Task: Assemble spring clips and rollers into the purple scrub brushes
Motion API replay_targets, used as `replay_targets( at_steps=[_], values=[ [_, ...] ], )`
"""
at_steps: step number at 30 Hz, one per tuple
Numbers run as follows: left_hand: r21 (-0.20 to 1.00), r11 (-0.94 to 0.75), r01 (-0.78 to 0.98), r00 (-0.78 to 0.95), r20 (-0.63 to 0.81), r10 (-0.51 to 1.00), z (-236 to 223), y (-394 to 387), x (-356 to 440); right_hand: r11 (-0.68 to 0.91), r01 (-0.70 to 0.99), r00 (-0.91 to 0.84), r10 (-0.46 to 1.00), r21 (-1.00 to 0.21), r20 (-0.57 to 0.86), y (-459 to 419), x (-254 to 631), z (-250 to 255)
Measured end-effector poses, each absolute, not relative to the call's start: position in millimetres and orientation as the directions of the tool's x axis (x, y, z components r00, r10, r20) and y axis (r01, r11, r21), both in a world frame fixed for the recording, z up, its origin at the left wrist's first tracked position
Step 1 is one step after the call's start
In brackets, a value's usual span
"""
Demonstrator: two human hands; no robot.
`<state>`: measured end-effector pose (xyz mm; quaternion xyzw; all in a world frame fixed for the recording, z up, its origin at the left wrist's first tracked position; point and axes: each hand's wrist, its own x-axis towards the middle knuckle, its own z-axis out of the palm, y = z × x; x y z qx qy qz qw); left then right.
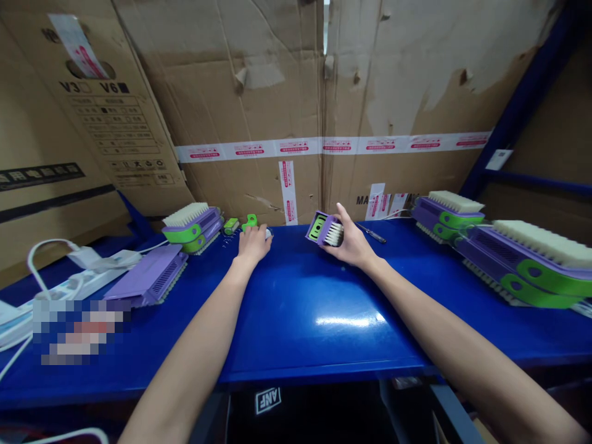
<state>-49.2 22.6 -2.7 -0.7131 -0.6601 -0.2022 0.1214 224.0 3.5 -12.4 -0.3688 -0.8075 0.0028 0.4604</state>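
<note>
My right hand (355,244) grips a purple brush (318,227) with a green slotted end plate, lifted over the table. Its white bristles face my palm. Further left, my left hand (253,244) is low at the back of the table, fingers curled down around something small and pale that they mostly hide. A bright green plastic part (250,220) with a hole stands just behind those fingers. Several tiny screws (230,239) lie beside the hand, near a small green-and-grey piece (231,227). Right of my right hand lies a screwdriver (374,235).
Purple-green brushes are stacked at left (192,228) and right (446,213), with a longer pair (522,259) nearer right. A purple housing (147,274) and a power strip (69,283) with white cables occupy the left. Cardboard (259,80) walls the back of the blue table (296,290).
</note>
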Motion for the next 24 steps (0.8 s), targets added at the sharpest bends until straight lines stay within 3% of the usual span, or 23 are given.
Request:
replay_targets(
  at_steps=[3, 6, 9, 11, 14, 17, 21, 24],
  values=[
    [0.127, -0.08, 0.989, 0.021, 0.407, 0.913, -1.0, 24.4, -50.4, 0.733, 0.581, -0.301, 0.598, -0.355, 0.743, 4.8, 224.1, -13.9],
    [0.392, -0.063, 0.918, -0.098, 0.376, 0.921, 3.5, 27.7, -48.0, 0.745, 0.571, -0.296, 0.579, -0.345, 0.76, 6.8, 224.3, -15.4],
    [0.845, 0.003, 0.535, -0.327, 0.203, 0.923, 9.8, 30.8, -46.8, 0.752, 0.569, -0.293, 0.564, -0.333, 0.772, 8.2, 224.4, -16.3],
    [0.991, 0.034, 0.127, -0.353, 0.013, 0.936, 14.7, 30.9, -47.1, 0.752, 0.571, -0.297, 0.562, -0.328, 0.772, 8.5, 224.3, -16.6],
    [0.962, 0.063, -0.267, -0.224, -0.126, 0.966, 21.4, 28.4, -47.8, 0.747, 0.581, -0.305, 0.567, -0.322, 0.765, 8.6, 224.1, -16.7],
    [0.923, 0.101, -0.372, -0.173, -0.176, 0.969, 25.2, 26.1, -46.9, 0.743, 0.591, -0.311, 0.569, -0.314, 0.762, 8.6, 223.9, -16.4],
    [0.939, 0.111, -0.327, -0.198, -0.183, 0.963, 23.5, 26.8, -44.7, 0.738, 0.605, -0.311, 0.565, -0.299, 0.764, 8.0, 223.6, -15.6],
    [0.994, 0.087, -0.063, -0.294, -0.102, 0.95, 17.4, 27.9, -43.6, 0.727, 0.626, -0.309, 0.561, -0.28, 0.768, 7.4, 222.9, -14.9]
  ],
)
